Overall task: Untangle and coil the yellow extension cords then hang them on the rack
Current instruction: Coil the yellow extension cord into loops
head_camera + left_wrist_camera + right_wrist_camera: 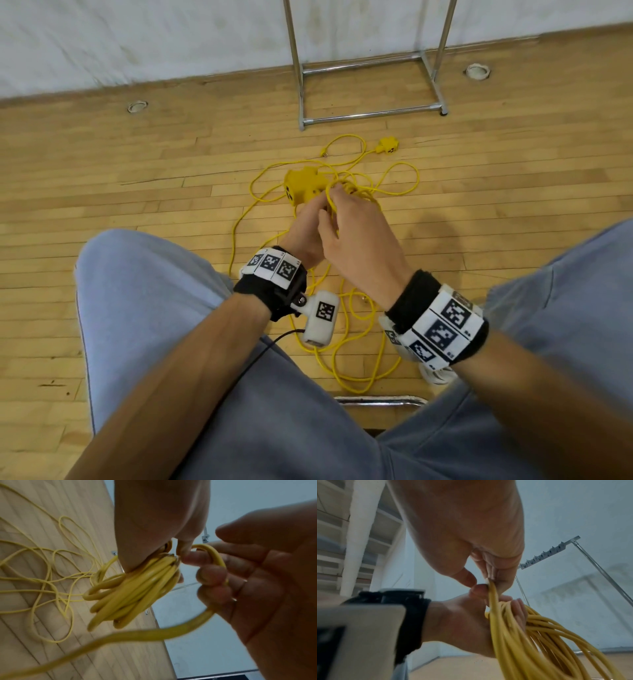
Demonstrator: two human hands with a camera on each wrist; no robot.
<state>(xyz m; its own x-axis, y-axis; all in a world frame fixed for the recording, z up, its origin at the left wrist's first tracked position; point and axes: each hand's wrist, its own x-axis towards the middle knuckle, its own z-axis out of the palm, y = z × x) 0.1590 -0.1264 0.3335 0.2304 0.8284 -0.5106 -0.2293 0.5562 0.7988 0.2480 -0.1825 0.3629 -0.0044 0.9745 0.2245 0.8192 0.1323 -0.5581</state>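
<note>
Gripping the coil [518, 635] in the left hand [306, 236] between the knees while the right hand [356, 236] pinches one loop, risking floor tangle [342, 171] snagging, loosening loops.

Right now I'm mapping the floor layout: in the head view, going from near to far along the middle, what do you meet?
Chrome chair bar → loose yellow cord loops → hands holding the coiled cord → small yellow outlet block → rack base → wall.
</note>
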